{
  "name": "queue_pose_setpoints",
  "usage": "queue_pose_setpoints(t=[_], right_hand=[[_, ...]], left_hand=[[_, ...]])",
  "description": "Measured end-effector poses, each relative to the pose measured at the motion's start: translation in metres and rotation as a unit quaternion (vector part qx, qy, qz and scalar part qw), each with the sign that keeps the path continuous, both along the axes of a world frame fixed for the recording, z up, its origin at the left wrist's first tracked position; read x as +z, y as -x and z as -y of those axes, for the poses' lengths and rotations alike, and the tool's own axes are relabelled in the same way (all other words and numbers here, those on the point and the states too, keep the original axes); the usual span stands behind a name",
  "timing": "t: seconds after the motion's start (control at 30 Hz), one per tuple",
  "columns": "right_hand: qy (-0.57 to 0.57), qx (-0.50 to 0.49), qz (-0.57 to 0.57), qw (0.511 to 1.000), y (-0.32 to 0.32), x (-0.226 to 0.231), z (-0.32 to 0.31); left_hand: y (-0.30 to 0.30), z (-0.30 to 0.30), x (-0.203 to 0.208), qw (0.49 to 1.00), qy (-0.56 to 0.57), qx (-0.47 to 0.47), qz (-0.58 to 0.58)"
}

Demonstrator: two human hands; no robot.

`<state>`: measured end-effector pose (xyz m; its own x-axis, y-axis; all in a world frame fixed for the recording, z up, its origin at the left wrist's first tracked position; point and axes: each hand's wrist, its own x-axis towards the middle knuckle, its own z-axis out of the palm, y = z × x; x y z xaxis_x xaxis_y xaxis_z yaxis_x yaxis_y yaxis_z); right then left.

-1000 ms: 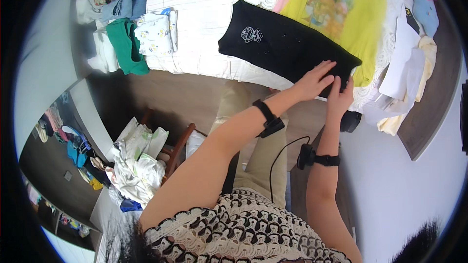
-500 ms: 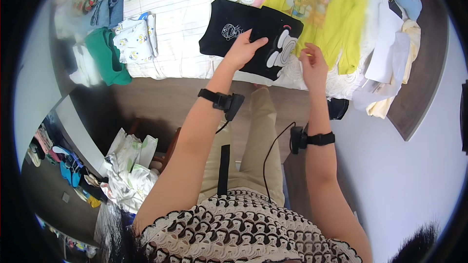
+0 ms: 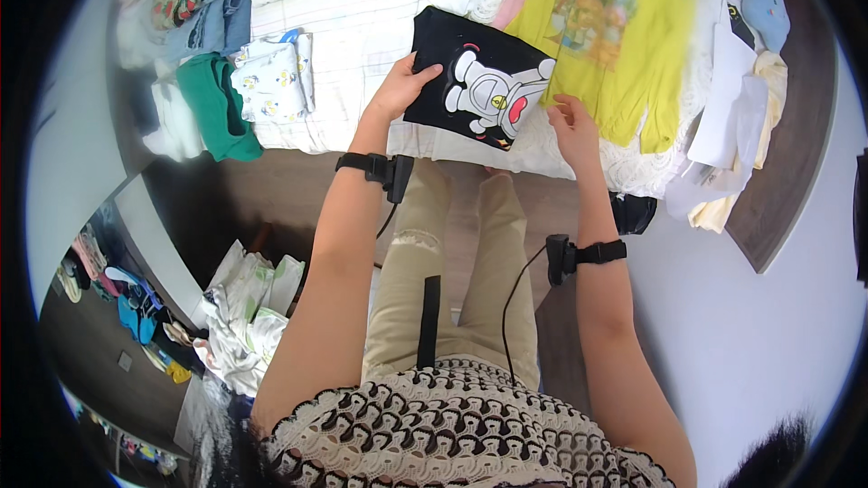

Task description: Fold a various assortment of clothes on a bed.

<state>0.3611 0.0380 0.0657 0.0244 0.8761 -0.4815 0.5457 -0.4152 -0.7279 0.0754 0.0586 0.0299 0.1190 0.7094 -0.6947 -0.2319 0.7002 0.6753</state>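
A black T-shirt (image 3: 432, 110) lies folded into a compact shape near the bed's front edge, with a white and grey cartoon print (image 3: 493, 95) facing up. My left hand (image 3: 398, 89) grips its left edge, the thumb on top and the other fingers partly hidden. Just past the shirt's right corner is my right hand (image 3: 571, 131), its fingers loosely bent and apart, with nothing visible in them. Beneath that hand spreads white lace cloth, and beyond it lies a yellow printed top (image 3: 592, 59).
Folded patterned clothes (image 3: 271, 79) and a green garment (image 3: 215, 108) lie at the left of the white striped bedding (image 3: 353, 27). Jeans (image 3: 226, 14) are behind them. White and cream cloths (image 3: 764, 117) hang at the right edge. A heap of white fabric (image 3: 244, 307) sits lower left.
The black T-shirt has been folded over, so it is narrower and the large cartoon print shows whole. My left hand has shifted left to its edge; my right hand stays near the right side.
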Motion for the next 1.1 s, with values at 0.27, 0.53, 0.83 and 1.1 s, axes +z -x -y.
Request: queue_pose_setpoints(t=[0.27,0.53,0.83,1.1], right_hand=[[0.086,-0.196,-0.148,0.966,-0.029,0.007,0.003],[0.134,-0.477,-0.368,0.787,-0.122,0.002,0.026],[0.092,-0.256,-0.22,0.937,-0.128,0.009,0.016],[0.102,-0.093,-0.195,0.971,-0.008,0.077,0.008]], left_hand=[[-0.084,0.0,0.057,0.939,-0.192,-0.177,-0.225],[-0.201,0.019,0.123,0.944,-0.227,-0.207,0.118],[-0.161,0.021,0.016,0.989,-0.144,-0.014,0.026],[-0.182,0.008,0.013,0.949,0.058,-0.092,0.296]])
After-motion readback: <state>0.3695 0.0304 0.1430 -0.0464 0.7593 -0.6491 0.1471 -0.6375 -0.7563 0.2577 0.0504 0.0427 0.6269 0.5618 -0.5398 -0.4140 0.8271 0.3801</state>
